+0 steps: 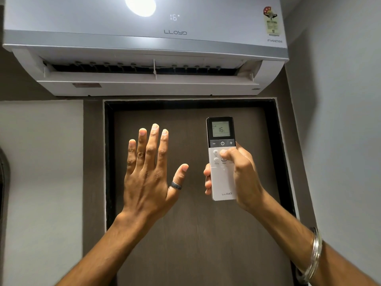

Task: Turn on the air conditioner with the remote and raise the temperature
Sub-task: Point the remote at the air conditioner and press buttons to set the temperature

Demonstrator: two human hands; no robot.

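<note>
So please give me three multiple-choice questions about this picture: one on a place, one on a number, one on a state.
1. Where is the thumb of the right hand on the remote?
A. on the plus key
B. below the power key
C. on the screen

2. What number does the air conditioner show?
A. 16
B. 24
C. 30

3. How is the left hand?
A. in a fist
B. holding the remote
C. open and empty

Answers: 1 B, the thumb lies under the dark key row; 2 A, the panel and the remote screen both read 16; 3 C, its fingers are spread and hold nothing.
</note>
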